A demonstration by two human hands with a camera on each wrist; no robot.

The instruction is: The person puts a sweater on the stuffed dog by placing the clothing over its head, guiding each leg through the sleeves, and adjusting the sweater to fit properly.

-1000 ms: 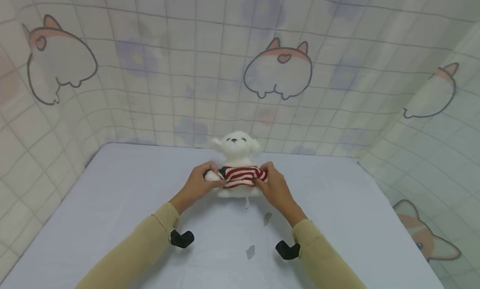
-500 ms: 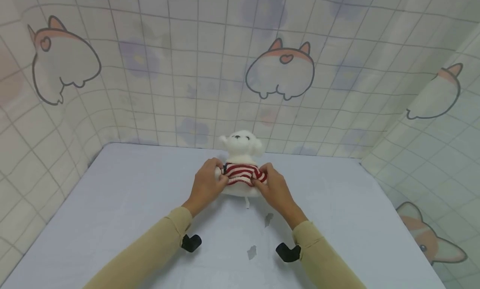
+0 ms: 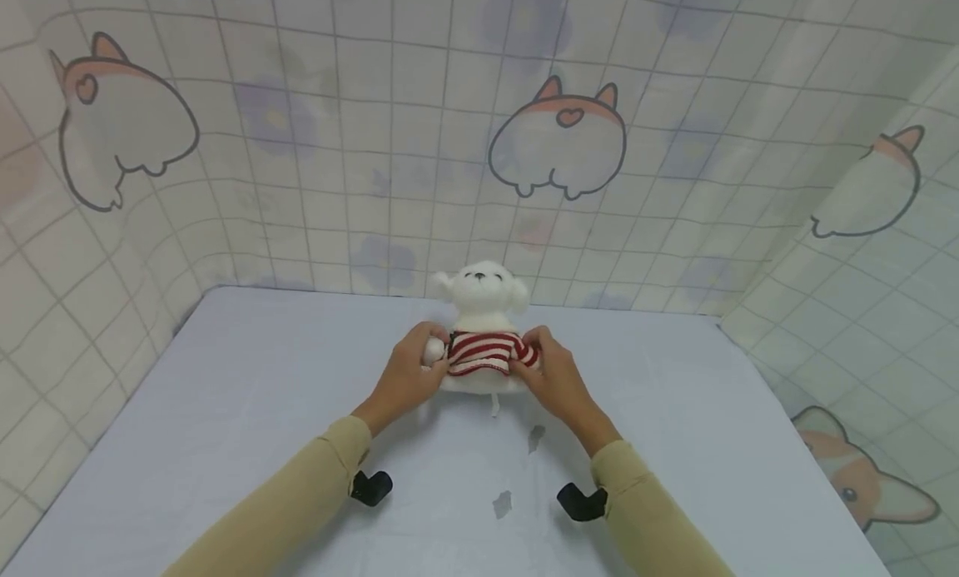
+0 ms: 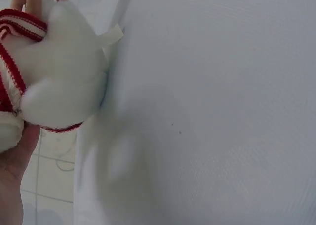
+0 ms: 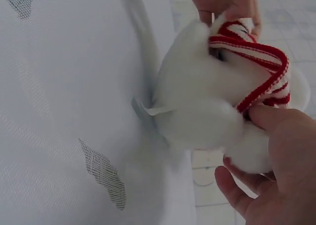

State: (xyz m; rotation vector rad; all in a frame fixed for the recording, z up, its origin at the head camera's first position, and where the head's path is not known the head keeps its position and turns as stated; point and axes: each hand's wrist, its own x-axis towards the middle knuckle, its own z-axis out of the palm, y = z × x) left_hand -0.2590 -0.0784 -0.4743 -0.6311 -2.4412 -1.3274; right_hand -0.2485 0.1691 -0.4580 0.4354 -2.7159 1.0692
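A white plush dog [image 3: 479,294] in a red-and-white striped knit sweater [image 3: 483,352] sits upright near the table's far edge, facing me. My left hand [image 3: 404,373] grips it at the left side of the sweater, and a white paw [image 3: 433,350] shows between thumb and fingers. At the other side, my right hand [image 3: 558,381] pinches the striped sleeve, thumb in front. The right wrist view shows the right thumb [image 5: 276,117] at the sweater's red hem, with white plush below it. A small white tag [image 4: 111,36] sticks out from the dog's bottom.
A white cloth covers the table [image 3: 262,410]. Two grey patches [image 3: 502,504] mark it in front of the dog. Checked curtains with cartoon corgis [image 3: 558,144] hang behind and along both sides. Black wrist mounts [image 3: 583,502] stick out from the sleeves.
My left hand has shifted right and regripped closer around the paw, then eased slightly back. The dog has moved a little to the right. My right hand keeps its hold on the sleeve.
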